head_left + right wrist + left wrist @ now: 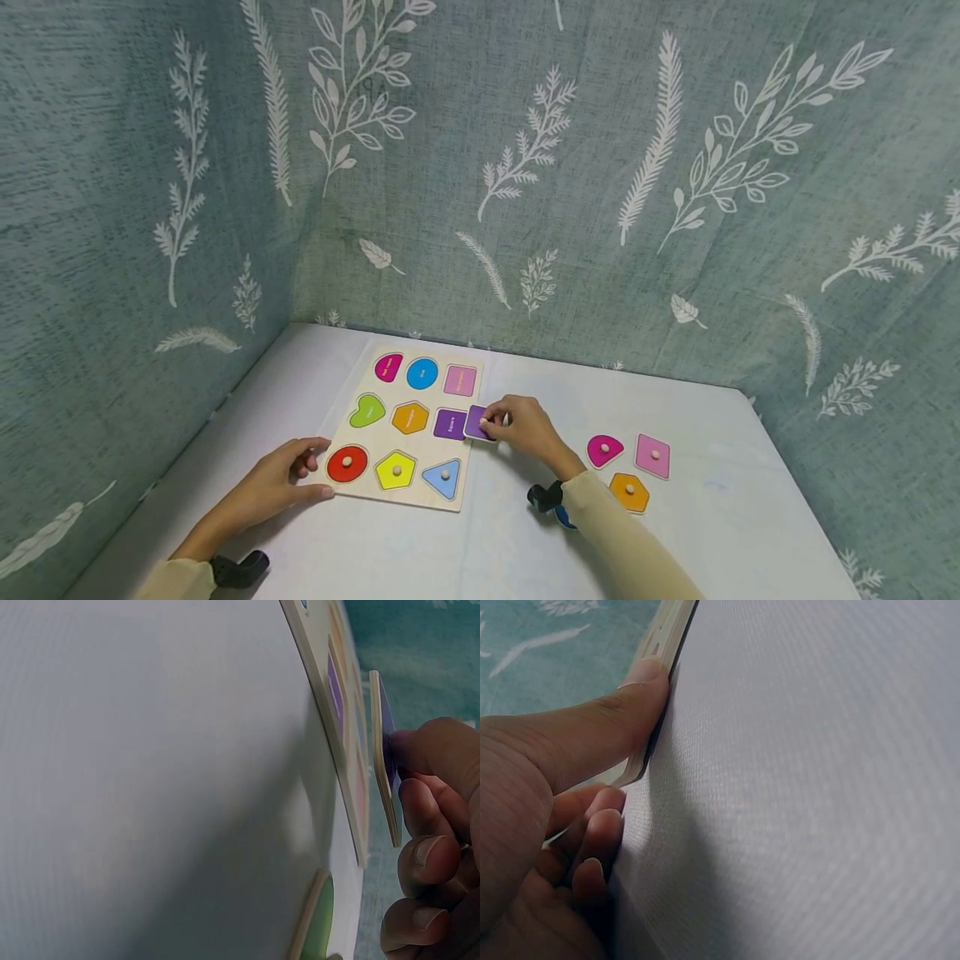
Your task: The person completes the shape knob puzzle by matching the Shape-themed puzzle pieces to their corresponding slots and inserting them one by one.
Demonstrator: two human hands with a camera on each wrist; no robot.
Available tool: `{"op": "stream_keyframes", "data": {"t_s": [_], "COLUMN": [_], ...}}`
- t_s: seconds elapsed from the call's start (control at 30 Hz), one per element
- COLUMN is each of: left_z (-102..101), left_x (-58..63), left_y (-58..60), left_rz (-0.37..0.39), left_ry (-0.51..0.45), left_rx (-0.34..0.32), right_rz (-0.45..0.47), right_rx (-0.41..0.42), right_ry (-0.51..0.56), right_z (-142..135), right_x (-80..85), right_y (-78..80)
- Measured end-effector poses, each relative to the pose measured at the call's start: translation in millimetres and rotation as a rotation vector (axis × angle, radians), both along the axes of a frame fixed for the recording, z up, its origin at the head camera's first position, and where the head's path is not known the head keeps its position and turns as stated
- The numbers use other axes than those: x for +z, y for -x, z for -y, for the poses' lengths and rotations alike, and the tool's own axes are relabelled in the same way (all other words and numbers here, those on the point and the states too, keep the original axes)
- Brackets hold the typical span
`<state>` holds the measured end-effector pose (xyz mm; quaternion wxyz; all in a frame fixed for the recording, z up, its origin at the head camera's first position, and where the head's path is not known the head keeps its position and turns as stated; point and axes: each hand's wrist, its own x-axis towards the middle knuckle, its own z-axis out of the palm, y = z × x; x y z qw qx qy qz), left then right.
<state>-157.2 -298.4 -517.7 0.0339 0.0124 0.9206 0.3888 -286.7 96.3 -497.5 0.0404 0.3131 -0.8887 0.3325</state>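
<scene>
Three of nine places on the puzzle board [381, 440], left of centre, look filled: red circle [347, 469], yellow pentagon [391, 477], blue triangle [444, 484]; the upper six remain bare, with loose magenta [598, 457], pink [648, 463] and orange [625, 500] pieces at lower right. The right hand [525, 423] pinches a purple square [475, 421] at the board's right edge; the left hand [277, 479], thumb and forefinger spread, touches its lower-left corner.

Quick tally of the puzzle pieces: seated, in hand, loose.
Seated (red wooden circle, yellow wooden pentagon, light-blue wooden triangle): 3
Held in right hand (purple wooden square): 1
Loose (magenta wooden half-round, pink wooden rectangle, orange wooden hexagon, partly hidden blue piece, partly visible green piece): 5
Total visible: 9
</scene>
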Motion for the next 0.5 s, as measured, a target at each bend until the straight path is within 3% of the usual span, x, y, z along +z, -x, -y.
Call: {"op": "stream_keyframes", "data": {"t_s": [0.5], "left_z": [-0.4], "left_x": [-1.7], "left_y": [0.8], "left_rz": [-0.012], "left_ry": [-0.002], "left_rx": [-0.003], "right_rz": [0.039], "right_rx": [0.01], "right_ry": [-0.032], "right_z": [26.8], "right_x": [-3.3], "right_y": [-2.5]}}
